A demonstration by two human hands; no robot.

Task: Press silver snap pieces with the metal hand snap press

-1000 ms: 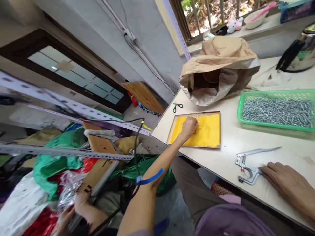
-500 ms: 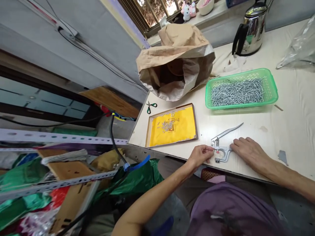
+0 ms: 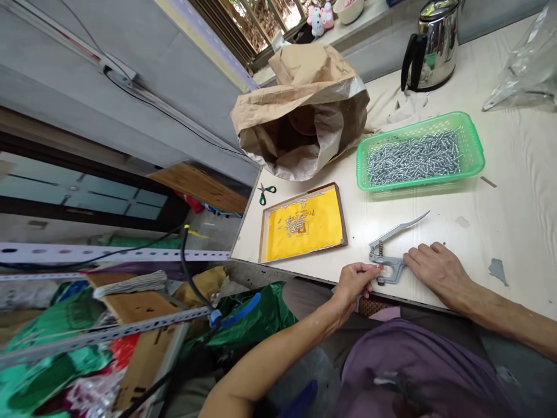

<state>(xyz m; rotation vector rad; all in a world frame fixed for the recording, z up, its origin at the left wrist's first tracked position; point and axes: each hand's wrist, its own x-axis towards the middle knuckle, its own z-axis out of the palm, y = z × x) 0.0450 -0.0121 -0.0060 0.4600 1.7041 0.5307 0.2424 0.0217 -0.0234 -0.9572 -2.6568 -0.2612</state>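
Note:
Grey snap-fastener pliers (image 3: 393,268) lie near the table's front edge, their upper lever raised at a slant, with a spring and a red tip at the jaws. My left hand (image 3: 355,283) is closed in a pinch right at the jaw opening; whatever sits between thumb and finger is too small to make out. Fingers curled, my right hand (image 3: 439,271) rests on the table and grips the right end of the pliers' frame. Left of them lies a shallow tray (image 3: 343,212) lined with yellow, holding a small heap of short metal pins (image 3: 296,224).
A green plastic basket (image 3: 472,157) full of small metal pieces stands behind the pliers. Farther back are an open brown paper sack (image 3: 300,104), a steel kettle (image 3: 437,52) and a clear plastic bag (image 3: 526,75). Green-handled scissors (image 3: 265,193) lie near the left edge.
My left hand has moved slightly right, its fingertips now in the jaw opening of the pliers. The right hand keeps its grip. The camera view has shifted a little.

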